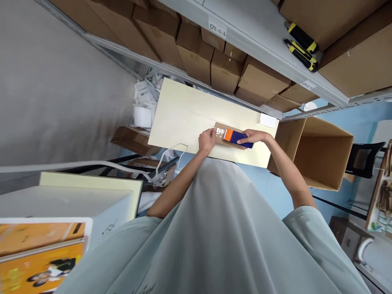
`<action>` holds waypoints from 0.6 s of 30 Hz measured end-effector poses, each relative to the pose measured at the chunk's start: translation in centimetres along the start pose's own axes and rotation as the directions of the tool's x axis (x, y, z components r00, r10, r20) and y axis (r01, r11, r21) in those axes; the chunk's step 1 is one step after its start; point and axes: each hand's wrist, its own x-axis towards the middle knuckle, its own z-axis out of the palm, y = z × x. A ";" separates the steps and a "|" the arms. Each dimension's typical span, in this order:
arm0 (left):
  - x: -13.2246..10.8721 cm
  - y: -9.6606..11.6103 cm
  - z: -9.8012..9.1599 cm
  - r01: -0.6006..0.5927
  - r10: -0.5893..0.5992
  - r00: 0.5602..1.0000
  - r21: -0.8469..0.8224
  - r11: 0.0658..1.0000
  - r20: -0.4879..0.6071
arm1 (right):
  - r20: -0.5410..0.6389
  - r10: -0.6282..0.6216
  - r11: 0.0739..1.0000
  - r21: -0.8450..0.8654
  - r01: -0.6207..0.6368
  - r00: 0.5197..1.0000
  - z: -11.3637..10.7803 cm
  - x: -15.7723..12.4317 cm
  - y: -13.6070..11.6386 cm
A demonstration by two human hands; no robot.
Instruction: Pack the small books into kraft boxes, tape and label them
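Observation:
A small dark blue and orange box (232, 136) lies over a flat brown piece (231, 145), which looks like cardboard or a bag; I cannot tell which. White printed marks show near its left end. My right hand (252, 136) grips the blue end of the box, thumb on top and fingers behind. My left hand (207, 141) is closed, its fingertips pinching the left edge of the brown piece. Both hands are above a pale yellow tabletop (180, 110).
A small white box (267, 120) sits at the table's far right corner. An open cardboard carton (324, 155) stands to the right. Shelving with brown boxes (226, 71) and utility knives (301, 55) runs behind. A white cable (167, 153) hangs at the front edge.

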 end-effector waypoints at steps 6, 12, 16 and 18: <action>0.2 0.5 0.9 0.022 -0.024 1.000 0.129 0.991 0.015 | 0.086 -0.098 0.989 0.117 0.088 0.991 0.1 0.3 0.9; 0.8 -1.1 1.7 0.072 -0.073 0.996 -0.021 0.997 -0.042 | 0.114 -0.159 0.968 0.215 0.132 0.981 -0.1 1.0 1.9; 1.3 -2.3 2.3 0.056 -0.062 0.994 -0.068 0.996 -0.089 | 0.107 -0.144 0.973 0.197 0.121 0.984 -0.4 0.0 2.4; 1.5 -2.7 2.6 0.039 -0.049 0.992 -0.084 0.996 -0.113 | 0.121 -0.128 0.978 0.180 0.105 0.984 -0.7 -1.1 3.0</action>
